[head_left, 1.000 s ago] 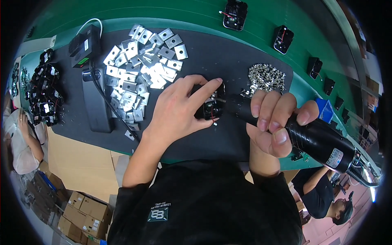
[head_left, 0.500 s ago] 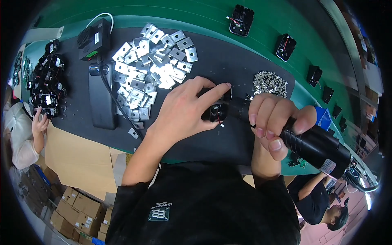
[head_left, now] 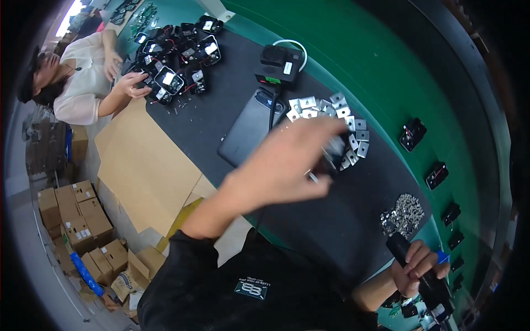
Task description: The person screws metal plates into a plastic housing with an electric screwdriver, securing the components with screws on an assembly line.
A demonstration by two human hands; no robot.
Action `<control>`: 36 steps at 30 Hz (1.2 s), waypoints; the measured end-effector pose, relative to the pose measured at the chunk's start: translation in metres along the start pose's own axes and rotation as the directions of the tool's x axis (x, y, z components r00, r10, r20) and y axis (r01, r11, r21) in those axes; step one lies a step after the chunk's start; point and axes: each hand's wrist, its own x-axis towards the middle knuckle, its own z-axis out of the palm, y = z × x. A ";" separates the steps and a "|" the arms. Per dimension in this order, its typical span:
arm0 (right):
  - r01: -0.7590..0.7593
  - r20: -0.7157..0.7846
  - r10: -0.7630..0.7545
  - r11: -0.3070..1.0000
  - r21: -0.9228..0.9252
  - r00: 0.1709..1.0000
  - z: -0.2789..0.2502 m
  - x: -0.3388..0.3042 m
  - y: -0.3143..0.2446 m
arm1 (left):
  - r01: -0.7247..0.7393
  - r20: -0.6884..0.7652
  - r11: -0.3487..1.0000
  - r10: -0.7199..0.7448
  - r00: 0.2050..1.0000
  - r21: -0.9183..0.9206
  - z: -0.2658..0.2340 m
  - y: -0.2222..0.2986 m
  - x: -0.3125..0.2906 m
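Note:
My left hand (head_left: 284,163), blurred by motion, is closed round a small black plastic housing (head_left: 331,159) above the dark mat. Just beyond it lies a heap of silvery square metal plates (head_left: 361,135) with holes, partly hidden by the hand. My right hand (head_left: 420,267) grips a black electric screwdriver (head_left: 436,298) at the lower right. The screwdriver's front end points up-left, close to a pile of small screws (head_left: 408,212). Whether the housing has a screw or plate in it is too blurred to see.
A co-worker's hand (head_left: 131,85) touches a heap of black housings (head_left: 194,55) at the far left. A black power box (head_left: 276,65) and a flat black case (head_left: 243,132) lie on the mat. Several housings (head_left: 413,134) line the green surface (head_left: 359,49). Cardboard (head_left: 143,165) lies left.
My view has swung left. The screwdriver has come away from the housing and dropped toward the lower right; my left hand has carried the housing left, toward the metal plates.

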 end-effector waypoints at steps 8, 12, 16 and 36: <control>-0.130 -0.068 0.122 0.983 -0.133 0.990 0.006 -0.024 0.024 | 0.243 -0.359 0.725 0.007 0.933 0.645 -0.140 -0.130 0.028; -0.125 -0.061 0.117 0.980 -0.155 0.991 0.005 -0.025 0.024 | 0.391 -0.392 0.624 -0.145 0.908 0.676 -0.182 -0.201 0.040; -0.149 -0.128 0.129 0.976 -0.160 0.983 0.006 -0.026 0.021 | 0.493 -0.370 0.475 -0.332 0.868 0.729 -0.198 -0.249 0.044; -0.036 -0.289 -0.028 0.976 -0.213 0.957 -0.010 0.003 0.026 | 0.071 -0.186 0.877 0.021 0.982 0.475 -0.096 -0.070 -0.022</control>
